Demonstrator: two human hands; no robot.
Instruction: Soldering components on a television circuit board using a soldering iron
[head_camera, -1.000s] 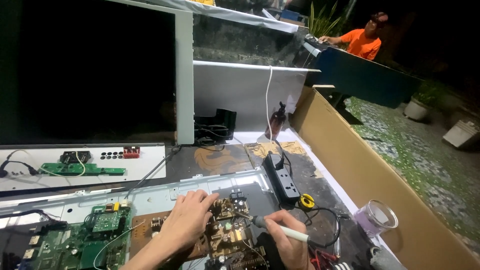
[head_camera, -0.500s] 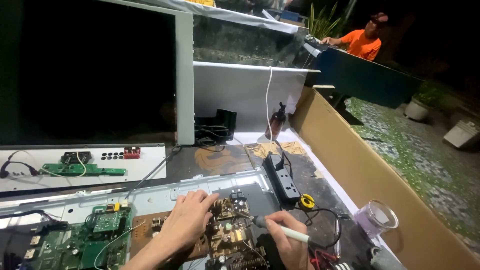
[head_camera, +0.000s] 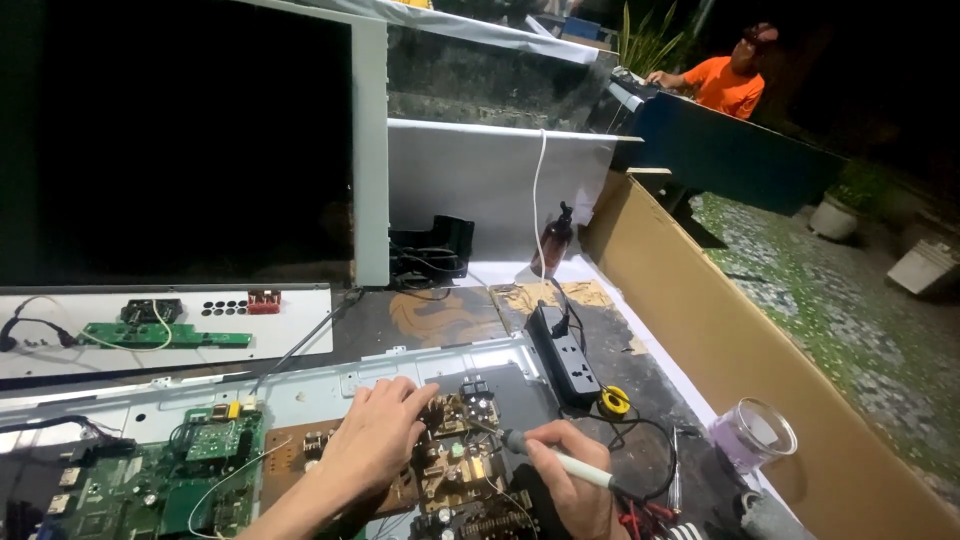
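Observation:
My left hand (head_camera: 375, 440) lies flat on a brown circuit board (head_camera: 455, 465) packed with components, its fingers spread over the board's left part. My right hand (head_camera: 570, 490) grips a white soldering iron (head_camera: 555, 458) like a pen, with the tip pointing left at the board's middle. A green circuit board (head_camera: 160, 480) sits to the left on the same grey metal chassis (head_camera: 320, 385).
A black power strip (head_camera: 568, 352) and a yellow tape roll (head_camera: 614, 400) lie right of the board. A clear cup (head_camera: 752, 436) stands by a long cardboard wall (head_camera: 740, 350). A brown bottle (head_camera: 556, 240) stands at the back. A person in an orange shirt (head_camera: 730, 85) works far off.

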